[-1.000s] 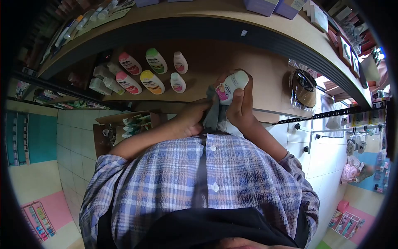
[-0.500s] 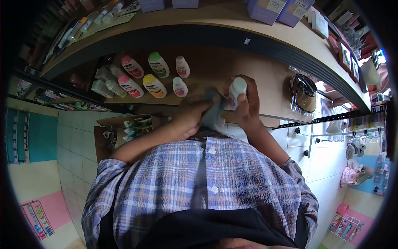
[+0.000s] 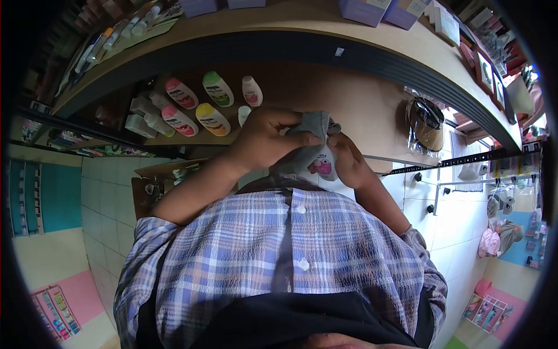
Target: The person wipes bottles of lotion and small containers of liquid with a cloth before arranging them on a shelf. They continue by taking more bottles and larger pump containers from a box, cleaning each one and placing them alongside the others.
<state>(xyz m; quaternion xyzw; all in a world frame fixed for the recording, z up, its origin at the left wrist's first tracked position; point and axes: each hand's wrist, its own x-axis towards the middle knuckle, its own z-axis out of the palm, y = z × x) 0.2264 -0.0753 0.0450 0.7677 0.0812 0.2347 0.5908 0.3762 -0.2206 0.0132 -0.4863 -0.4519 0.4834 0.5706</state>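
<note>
My left hand (image 3: pixel 264 139) pinches a grey cloth (image 3: pixel 314 122) that is draped over the cap end of a small white bottle (image 3: pixel 322 167). The bottle has a pink picture on its label, and its cap is hidden under the cloth. Around the bottle's side are the fingers of my right hand (image 3: pixel 347 161), close to the cloth. On the shelf (image 3: pixel 360 110) beyond my left hand stand several bottles, among them a green-capped bottle (image 3: pixel 218 89), a yellow-capped bottle (image 3: pixel 213 119) and a small white bottle (image 3: pixel 251 91). My left hand partly covers another small bottle (image 3: pixel 244 115).
A plastic-wrapped brown item (image 3: pixel 427 125) sits at the shelf's right end. Above runs an upper shelf's dark edge (image 3: pixel 279 51) with purple boxes (image 3: pixel 365 10) on it. Below left, a cardboard box (image 3: pixel 142 189) is on the tiled floor.
My left hand has brought the cloth rightward onto the bottle's cap end. The bottle has come slightly lower, closer to my body, with its pink label now showing.
</note>
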